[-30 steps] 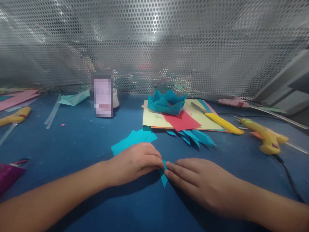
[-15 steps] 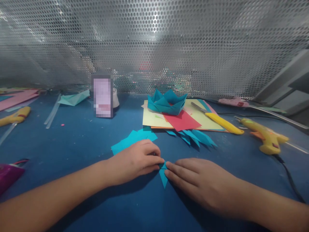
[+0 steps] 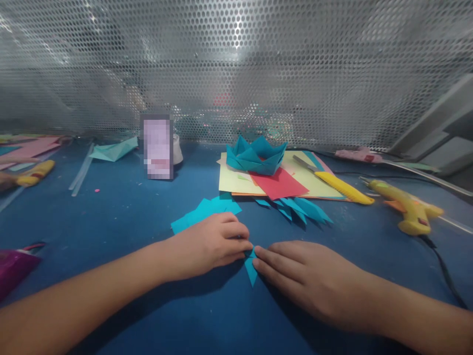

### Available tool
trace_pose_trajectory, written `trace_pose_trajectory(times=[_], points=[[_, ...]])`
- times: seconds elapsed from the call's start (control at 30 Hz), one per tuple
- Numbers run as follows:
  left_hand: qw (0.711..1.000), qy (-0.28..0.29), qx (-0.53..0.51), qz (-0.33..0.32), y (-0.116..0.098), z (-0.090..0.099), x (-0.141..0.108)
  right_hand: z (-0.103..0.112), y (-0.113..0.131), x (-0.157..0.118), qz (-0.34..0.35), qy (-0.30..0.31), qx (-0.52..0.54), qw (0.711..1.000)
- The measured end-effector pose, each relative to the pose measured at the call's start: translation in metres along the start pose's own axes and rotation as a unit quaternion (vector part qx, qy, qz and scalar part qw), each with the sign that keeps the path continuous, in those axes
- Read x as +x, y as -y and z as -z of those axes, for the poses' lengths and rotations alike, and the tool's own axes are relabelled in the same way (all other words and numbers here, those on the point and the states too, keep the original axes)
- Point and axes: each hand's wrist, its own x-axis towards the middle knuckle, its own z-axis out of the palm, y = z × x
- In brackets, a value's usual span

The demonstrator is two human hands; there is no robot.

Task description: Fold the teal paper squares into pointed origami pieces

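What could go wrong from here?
The small blue piece is pinched between the left hand and right hand; a slip might crease it askew.
The left hand overlaps the blue sheets in view and could nudge them.
The knife looks unsheathed, so a careless reach might cut.

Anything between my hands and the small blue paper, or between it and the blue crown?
Your left hand and right hand touch the small blue paper, nothing visible between; towards the blue crown lie the red sheet and yellow sheet.

Left hand (image 3: pixel 214 246) curled, seemingly pinched
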Motion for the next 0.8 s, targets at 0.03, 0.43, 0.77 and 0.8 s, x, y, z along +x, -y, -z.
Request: trace_pose_trajectory(times=[0.03,0.43,0.77,0.8], points=[[1.0,0.005,0.012,-0.006,0.0,0.0,0.001,0.0,0.0,0.0,0.0,0.002,0.001,1.0],[1.0,0.013,0.017,-0.001,-0.006,0.01,-0.001,-0.01,0.002,0.004,-0.062,-0.008,0.051,0.997],[0.997,0.058,0.047,0.004,-0.006,0.014,-0.003,-0.009,0.002,0.005,-0.099,0.013,0.1,0.99],[0.997,0.062,0.055,0.004,-0.007,0.015,-0.003,-0.008,0.001,0.005,-0.101,0.013,0.106,0.989]])
